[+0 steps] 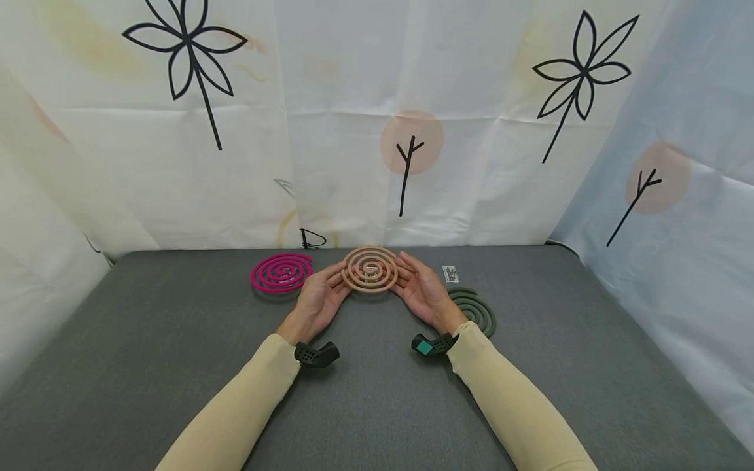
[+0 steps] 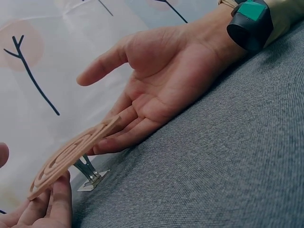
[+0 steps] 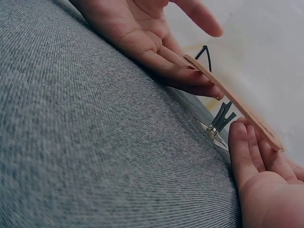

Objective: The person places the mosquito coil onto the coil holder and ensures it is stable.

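A tan mosquito coil [image 1: 370, 290] sits raised on a small metal stand [image 2: 90, 175], above the grey tabletop. At the coil's left edge, my left hand [image 1: 318, 299] touches its underside with extended fingers, palm turned up. My right hand [image 1: 424, 294] does likewise at the right edge, thumb held apart from the coil. In the right wrist view the tan coil [image 3: 237, 107] looks tilted, and the stand's prongs rise beneath it. Left of my left hand is a pink mosquito coil [image 1: 271, 273]. A green mosquito coil [image 1: 482, 315] lies partly hidden behind my right wrist.
Behind my right hand, a flat metal stand [image 1: 450, 274] lies on the grey table [image 1: 371, 405]. White curtains [image 1: 341, 163] with plant drawings hang along the back and sides. Each wrist carries a black strap device [image 1: 317, 355].
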`<state>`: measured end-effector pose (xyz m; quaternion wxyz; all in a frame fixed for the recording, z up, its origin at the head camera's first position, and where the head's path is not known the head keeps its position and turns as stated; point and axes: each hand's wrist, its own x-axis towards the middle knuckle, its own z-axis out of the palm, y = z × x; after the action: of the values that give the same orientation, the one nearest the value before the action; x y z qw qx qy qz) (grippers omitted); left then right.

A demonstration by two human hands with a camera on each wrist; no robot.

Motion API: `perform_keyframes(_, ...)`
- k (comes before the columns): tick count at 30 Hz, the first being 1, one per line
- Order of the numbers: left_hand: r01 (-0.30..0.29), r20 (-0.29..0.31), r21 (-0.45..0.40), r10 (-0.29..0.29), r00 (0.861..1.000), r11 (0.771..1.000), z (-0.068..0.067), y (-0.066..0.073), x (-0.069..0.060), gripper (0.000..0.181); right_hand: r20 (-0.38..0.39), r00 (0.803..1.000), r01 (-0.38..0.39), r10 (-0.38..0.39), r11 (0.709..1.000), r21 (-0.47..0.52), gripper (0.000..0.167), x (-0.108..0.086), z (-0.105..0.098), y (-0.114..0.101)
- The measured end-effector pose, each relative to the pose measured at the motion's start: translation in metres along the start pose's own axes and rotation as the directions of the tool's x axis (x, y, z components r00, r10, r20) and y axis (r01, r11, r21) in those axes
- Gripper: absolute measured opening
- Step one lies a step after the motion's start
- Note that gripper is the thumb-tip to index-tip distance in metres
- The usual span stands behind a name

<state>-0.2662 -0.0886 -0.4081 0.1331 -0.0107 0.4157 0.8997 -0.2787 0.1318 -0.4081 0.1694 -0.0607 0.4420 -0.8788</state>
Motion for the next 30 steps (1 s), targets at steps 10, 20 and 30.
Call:
perform_keyframes(10, -0.004, -0.015, 0.029, 0.005, 1.0, 1.0, 0.0016, 0.0002, -0.0003, 0.055, -0.033, 0.999, -0.002, 0.001, 1.0, -0.012, 0.059, 0.0013, 0.0017, 0.0007)
perform_keyframes(20, 0.0, -0.025, 0.028, 0.0, 1.0, 1.0, 0.002, 0.0004, -0.0004, 0.054, -0.029, 1.0, -0.003, 0.003, 1.0, -0.003, 0.053, -0.0004, 0.0027, -0.0001)
perform_keyframes(30, -0.01, -0.015, 0.036, 0.01, 1.0, 0.999, 0.0011, 0.0, 0.0, 0.054, -0.017, 1.0, 0.003, -0.003, 1.0, -0.011, 0.049, -0.0023, 0.0022, 0.0003)
